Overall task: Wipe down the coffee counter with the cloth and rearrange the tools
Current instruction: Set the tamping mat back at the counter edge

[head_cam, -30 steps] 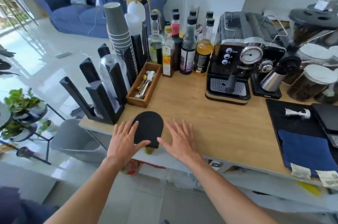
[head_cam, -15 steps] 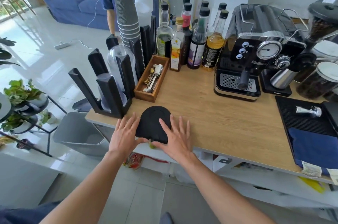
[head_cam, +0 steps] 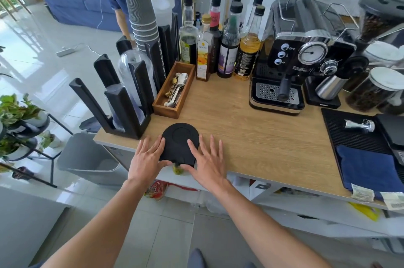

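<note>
at the near edge of the table [head_cam: 251,136] a black tamping mat [head_cam: 180,144] is pressed flat between the left hand [head_cam: 145,159] and the right hand [head_cam: 206,163], fingers straight and spread, nothing clenched. further right the blue cloth [head_cam: 369,170] is seen lying unused on the drip mat [head_cam: 354,136], so wiping is judged not yet done, and the tamper [head_cam: 359,125] and spoon tray [head_cam: 175,90] beyond are left to arrange
</note>
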`<state>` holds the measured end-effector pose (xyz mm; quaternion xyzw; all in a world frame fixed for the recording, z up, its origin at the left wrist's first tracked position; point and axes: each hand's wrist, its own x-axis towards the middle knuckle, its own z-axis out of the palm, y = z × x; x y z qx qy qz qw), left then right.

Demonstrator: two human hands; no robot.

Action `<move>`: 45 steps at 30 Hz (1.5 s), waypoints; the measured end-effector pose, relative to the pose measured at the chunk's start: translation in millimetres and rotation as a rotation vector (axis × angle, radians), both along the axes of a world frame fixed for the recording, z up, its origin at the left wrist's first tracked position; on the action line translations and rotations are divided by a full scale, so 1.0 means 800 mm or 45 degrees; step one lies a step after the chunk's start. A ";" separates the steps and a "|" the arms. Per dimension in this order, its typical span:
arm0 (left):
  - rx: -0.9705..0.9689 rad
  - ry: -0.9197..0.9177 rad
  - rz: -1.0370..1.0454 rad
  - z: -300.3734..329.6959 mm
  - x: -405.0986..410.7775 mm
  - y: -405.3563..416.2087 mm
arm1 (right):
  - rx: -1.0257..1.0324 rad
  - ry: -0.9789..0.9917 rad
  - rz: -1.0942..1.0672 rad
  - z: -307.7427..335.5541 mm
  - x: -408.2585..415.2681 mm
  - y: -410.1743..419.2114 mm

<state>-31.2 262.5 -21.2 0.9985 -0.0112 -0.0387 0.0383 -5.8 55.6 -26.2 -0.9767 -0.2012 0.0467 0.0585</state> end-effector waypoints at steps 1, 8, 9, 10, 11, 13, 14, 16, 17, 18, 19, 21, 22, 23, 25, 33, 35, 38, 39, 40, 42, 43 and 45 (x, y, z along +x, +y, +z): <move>-0.011 0.003 0.002 0.000 -0.001 -0.001 | -0.002 -0.008 0.002 0.000 -0.001 -0.002; -0.064 -0.023 0.006 0.000 -0.007 -0.020 | 0.062 -0.060 0.023 -0.011 -0.005 -0.020; -0.075 -0.027 0.007 0.001 -0.008 -0.026 | 0.068 -0.067 0.032 -0.012 -0.006 -0.026; -0.089 -0.037 0.006 0.001 -0.010 -0.033 | 0.072 -0.074 0.038 -0.013 -0.006 -0.033; -0.103 -0.050 0.000 0.000 -0.012 -0.040 | 0.076 -0.079 0.042 -0.014 -0.007 -0.041; -0.132 -0.071 -0.015 -0.002 -0.014 -0.054 | 0.077 -0.073 0.045 -0.015 -0.007 -0.057; -0.143 -0.081 -0.026 -0.004 -0.015 -0.062 | 0.080 -0.073 0.041 -0.015 -0.008 -0.066; -0.159 -0.098 -0.048 -0.006 -0.016 -0.080 | 0.080 -0.067 0.031 -0.015 -0.011 -0.084; -0.159 -0.104 -0.059 -0.007 -0.016 -0.087 | 0.076 -0.063 0.030 -0.015 -0.013 -0.092; -0.152 -0.112 -0.071 -0.007 -0.016 -0.097 | 0.076 -0.070 0.027 -0.016 -0.015 -0.102; -0.135 -0.132 -0.090 -0.007 -0.016 -0.107 | 0.079 -0.077 0.018 -0.017 -0.017 -0.113; -0.104 -0.154 -0.121 -0.010 -0.016 -0.126 | 0.086 -0.089 -0.004 -0.019 -0.020 -0.132; -0.103 -0.150 -0.130 -0.013 -0.017 -0.136 | 0.084 -0.090 -0.013 -0.021 -0.021 -0.141; -0.107 -0.150 -0.134 -0.015 -0.017 -0.145 | 0.082 -0.088 -0.019 -0.021 -0.023 -0.150; -0.115 -0.139 -0.142 -0.019 -0.018 -0.164 | 0.090 -0.092 -0.040 -0.021 -0.026 -0.168; -0.141 -0.126 -0.210 -0.022 -0.014 -0.235 | 0.070 -0.110 -0.102 -0.023 -0.041 -0.242; -0.152 -0.127 -0.198 -0.024 -0.015 -0.243 | 0.063 -0.119 -0.090 -0.023 -0.044 -0.254; -0.171 -0.147 -0.223 -0.021 -0.015 -0.256 | 0.098 -0.112 -0.105 -0.027 -0.049 -0.266; -0.171 -0.147 -0.225 -0.020 -0.014 -0.261 | 0.104 -0.112 -0.113 -0.028 -0.051 -0.268; -0.168 -0.138 -0.222 -0.019 -0.014 -0.267 | 0.105 -0.112 -0.119 -0.029 -0.051 -0.272; -0.162 -0.127 -0.212 -0.020 -0.016 -0.277 | 0.109 -0.110 -0.132 -0.030 -0.053 -0.277; -0.167 -0.123 -0.214 -0.020 -0.017 -0.283 | 0.113 -0.112 -0.146 -0.029 -0.053 -0.280; -0.183 -0.130 -0.213 -0.021 -0.019 -0.293 | 0.111 -0.118 -0.159 -0.029 -0.053 -0.288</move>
